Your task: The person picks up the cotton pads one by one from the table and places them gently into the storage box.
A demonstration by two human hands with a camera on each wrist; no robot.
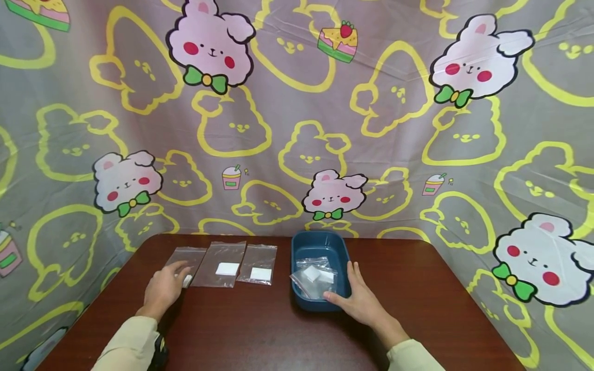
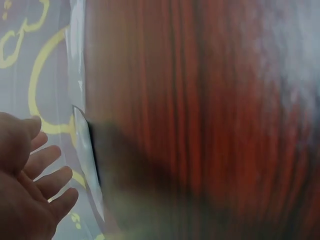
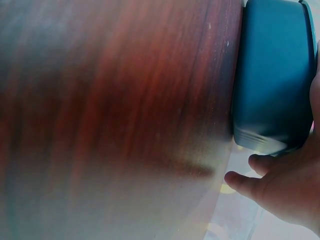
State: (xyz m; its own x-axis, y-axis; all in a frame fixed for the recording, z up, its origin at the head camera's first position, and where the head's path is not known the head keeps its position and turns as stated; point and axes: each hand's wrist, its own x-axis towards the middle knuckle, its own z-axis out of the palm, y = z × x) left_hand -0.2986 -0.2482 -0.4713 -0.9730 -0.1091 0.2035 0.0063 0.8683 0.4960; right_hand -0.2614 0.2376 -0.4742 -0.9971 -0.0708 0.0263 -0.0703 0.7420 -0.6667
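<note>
My left hand [image 1: 166,284] is at the leftmost clear zip bag [image 1: 189,252], loosely bent fingers over its lower part, partly covering a small white piece [image 1: 187,281]. In the left wrist view the same hand [image 2: 32,177] shows fingers apart, with nothing visible between them. My right hand [image 1: 362,299] touches the blue plastic bin [image 1: 320,238] at its near right corner, thumb at the front rim and fingers along the right wall. Inside the bin lie clear bags [image 1: 308,286] with white pieces. The right wrist view shows fingers [image 3: 245,185] extended beside the bin.
Two more clear zip bags, a middle one [image 1: 223,278] and a right one [image 1: 266,252], lie flat side by side, each with a white rectangular piece. Everything stands on a dark wooden table [image 1: 260,330]. A curtain [image 1: 278,103] with cartoon prints surrounds its back and sides.
</note>
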